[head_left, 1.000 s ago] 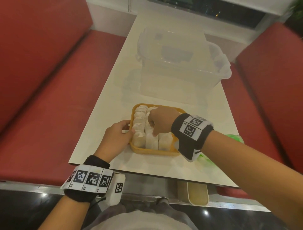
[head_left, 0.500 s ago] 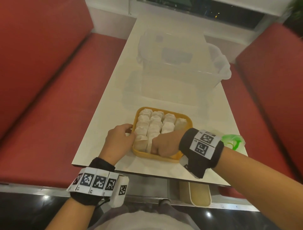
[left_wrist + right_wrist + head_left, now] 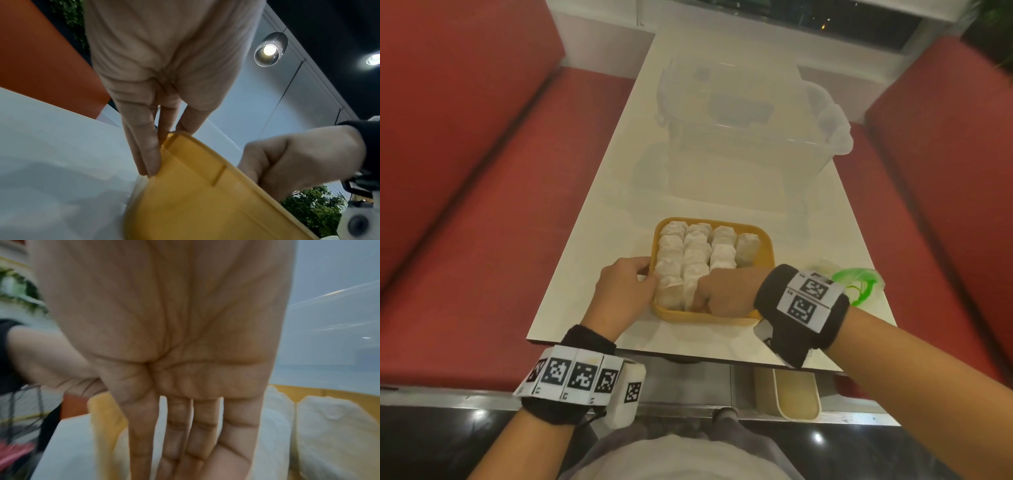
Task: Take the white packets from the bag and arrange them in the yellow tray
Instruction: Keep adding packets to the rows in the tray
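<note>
The yellow tray (image 3: pixel 763 253) sits near the table's front edge, packed with rows of white packets (image 3: pixel 695 246). My left hand (image 3: pixel 633 284) holds the tray's left rim, straight fingers (image 3: pixel 144 146) on the outer wall (image 3: pixel 195 203) and thumb over the edge. My right hand (image 3: pixel 719 291) is inside the tray's near row, fingers (image 3: pixel 180 426) straight and pointing down against the packets (image 3: pixel 329 426). Whether anything is held under it is hidden. The green-printed plastic bag (image 3: pixel 856 281) lies crumpled just right of the tray.
A clear plastic storage box (image 3: pixel 750 113) stands on the far half of the white table (image 3: pixel 602 212). Red benches (image 3: pixel 482 205) run along both sides. A cream bin (image 3: pixel 796 394) hangs below the table's near edge.
My right hand has slid from the tray's middle to its near row, uncovering the far rows of packets. My left hand has stayed on the left rim.
</note>
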Tool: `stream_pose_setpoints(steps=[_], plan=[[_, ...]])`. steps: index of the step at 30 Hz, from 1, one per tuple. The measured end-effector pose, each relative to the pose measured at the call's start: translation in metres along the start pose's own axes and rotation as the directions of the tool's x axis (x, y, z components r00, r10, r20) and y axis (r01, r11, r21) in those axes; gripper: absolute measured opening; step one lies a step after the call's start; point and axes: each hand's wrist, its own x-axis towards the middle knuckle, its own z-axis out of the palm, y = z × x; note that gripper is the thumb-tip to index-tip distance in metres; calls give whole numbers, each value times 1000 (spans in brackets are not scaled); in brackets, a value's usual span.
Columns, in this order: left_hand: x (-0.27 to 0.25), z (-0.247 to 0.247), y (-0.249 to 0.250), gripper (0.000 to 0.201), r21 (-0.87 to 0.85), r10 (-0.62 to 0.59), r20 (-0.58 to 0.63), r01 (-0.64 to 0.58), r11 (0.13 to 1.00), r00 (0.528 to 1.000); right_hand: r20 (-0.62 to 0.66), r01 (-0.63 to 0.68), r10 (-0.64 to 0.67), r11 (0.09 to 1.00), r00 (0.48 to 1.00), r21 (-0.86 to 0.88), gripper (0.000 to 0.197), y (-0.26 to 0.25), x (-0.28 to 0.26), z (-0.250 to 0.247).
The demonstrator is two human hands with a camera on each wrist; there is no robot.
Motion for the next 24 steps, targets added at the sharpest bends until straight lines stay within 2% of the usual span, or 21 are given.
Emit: stream_pose_setpoints(steps=[1,3,5,7,9,11,14,16,24], plan=[[0,0,0,26,-1,-3,0,3,1000,1000,-49,-6,9,998,999,59,36,4,-4,-6],[-1,1,0,26,-7,-5,5,5,1000,1000,-234,-25,64,986,970,166,28,15,-9,-21],[0,1,-1,27,-8,-7,8,7,1000,1000,-448,-81,160,978,879,192,23,29,-7,-36],[1,1,-1,28,-14,-11,8,11,1000,1000,-565,-141,226,972,793,190,19,40,2,-46],[1,1,-2,28,-20,-16,10,17,1000,1000,-573,-184,258,965,778,186,14,45,14,-52],[1,1,-2,25,-32,-18,9,18,999,1000,-531,-230,283,959,799,164,5,43,24,-55],[0,0,-2,24,-54,-30,13,31,998,999,-460,-261,270,962,846,84,13,35,37,-54],[0,-1,-3,25,-59,-34,17,35,998,999,-453,-262,249,964,856,35,13,31,41,-53],[2,-1,-3,29,-51,-32,27,33,998,999,-505,-252,242,967,829,49,18,25,46,-56]])
